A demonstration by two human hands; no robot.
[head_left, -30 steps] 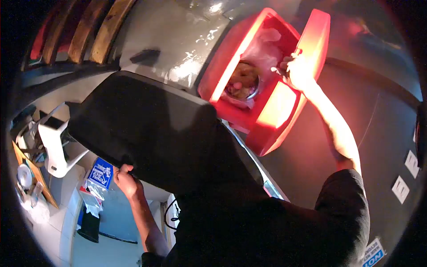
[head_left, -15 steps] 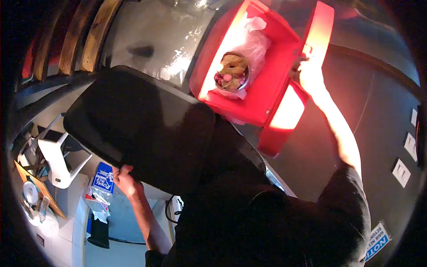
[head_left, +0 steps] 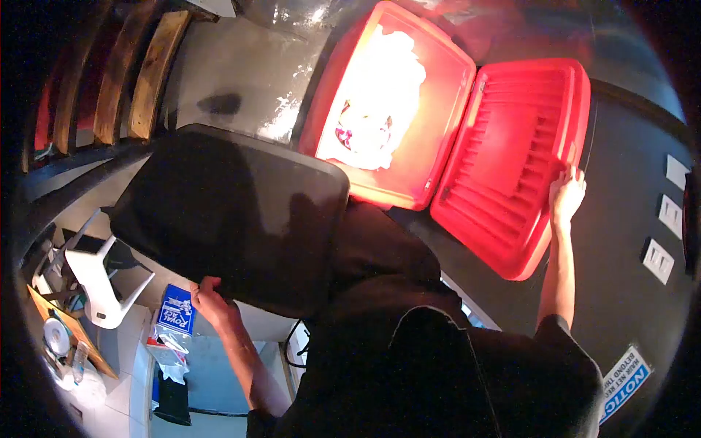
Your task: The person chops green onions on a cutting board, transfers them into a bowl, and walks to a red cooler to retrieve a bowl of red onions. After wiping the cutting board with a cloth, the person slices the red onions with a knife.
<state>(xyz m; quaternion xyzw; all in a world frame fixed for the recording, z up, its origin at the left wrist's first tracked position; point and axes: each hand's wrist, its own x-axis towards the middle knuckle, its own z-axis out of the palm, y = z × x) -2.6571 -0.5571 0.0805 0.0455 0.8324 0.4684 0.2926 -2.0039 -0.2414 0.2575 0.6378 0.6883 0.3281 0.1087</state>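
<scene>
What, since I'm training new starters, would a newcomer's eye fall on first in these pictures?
Probably the open red bin at top centre, its pale contents washed out by glare. Next, its ribbed red lid, opened out to the right, with the right hand at its outer edge. Then the large black tray-like panel left of centre, its lower edge in the left hand.
</scene>
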